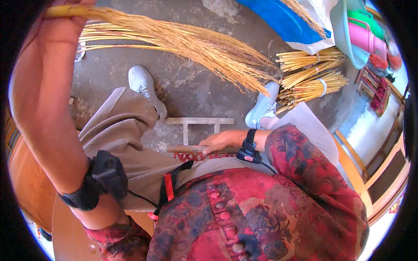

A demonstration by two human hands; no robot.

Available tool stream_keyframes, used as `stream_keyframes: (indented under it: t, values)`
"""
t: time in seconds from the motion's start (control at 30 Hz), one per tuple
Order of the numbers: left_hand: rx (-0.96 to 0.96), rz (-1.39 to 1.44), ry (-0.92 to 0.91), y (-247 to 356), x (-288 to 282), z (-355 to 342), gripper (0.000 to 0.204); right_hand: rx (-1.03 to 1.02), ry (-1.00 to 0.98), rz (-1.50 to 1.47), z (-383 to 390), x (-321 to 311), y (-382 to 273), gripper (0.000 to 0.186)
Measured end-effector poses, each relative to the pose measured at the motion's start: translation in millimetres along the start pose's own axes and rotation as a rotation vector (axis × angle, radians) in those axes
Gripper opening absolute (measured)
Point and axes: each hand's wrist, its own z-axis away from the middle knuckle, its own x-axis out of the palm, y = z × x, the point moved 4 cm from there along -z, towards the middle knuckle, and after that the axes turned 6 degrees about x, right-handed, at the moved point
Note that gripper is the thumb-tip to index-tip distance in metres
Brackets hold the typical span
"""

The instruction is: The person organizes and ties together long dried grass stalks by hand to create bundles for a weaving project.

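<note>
High at the upper left, my left hand [65,21] is closed round the stalk end of a bunch of broomcorn [174,41]. Its feathery tan heads fan out to the right, above the floor. The top edge cuts off part of that hand. Between my thighs, my right hand [220,140] has its fingers curled over a round wooden bar [185,148], part of a low stool with red webbing. More broomcorn stalks [113,32] lie on the floor behind the held bunch.
Tied bundles of cut stalks [315,87] lie by my right shoe [263,104]. Beyond them are a blue and white sack [283,21] and a pale green tub [348,35]. A wooden frame piece [200,121] stands between my feet. Wooden furniture [385,174] is at the right.
</note>
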Motion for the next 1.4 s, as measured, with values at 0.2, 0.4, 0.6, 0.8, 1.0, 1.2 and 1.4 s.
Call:
stream_keyframes:
  t: [0.2, 0.4, 0.6, 0.8, 1.0, 1.2, 1.4]
  values:
    - [-0.115, 0.356, -0.067, -7.8, -5.1, -26.4, 0.032, 0.235, -0.063, -0.160, 21.6, -3.1, 20.2, 0.046]
    - [-0.099, 0.712, -0.557, 1.1, 15.5, -9.5, 0.024, -0.011, 0.122, 0.126, 0.6, -0.8, 71.8, 0.045]
    - [0.043, 0.682, -0.418, 25.8, 6.6, 43.1, 0.019, 0.368, 0.580, 0.571, 51.8, -0.5, -18.3, 0.038]
    - [0.134, 0.770, -0.446, 83.1, -10.1, 97.9, 0.016, -0.012, 0.892, 0.698, 134.0, 26.9, -113.3, 0.046]
    - [0.307, 0.831, -0.348, 127.2, -46.5, 156.7, 0.016, -0.382, 0.977, 0.704, 150.5, 99.3, -166.2, 0.043]
    - [0.382, 0.980, -0.333, 136.0, -40.9, 225.8, 0.019, -0.781, 1.207, 0.705, 162.5, 118.1, -196.9, 0.050]
    - [0.484, 1.052, -0.284, 144.0, -44.2, 253.4, 0.020, -1.006, 1.247, 0.389, 184.9, 125.4, -230.3, 0.055]
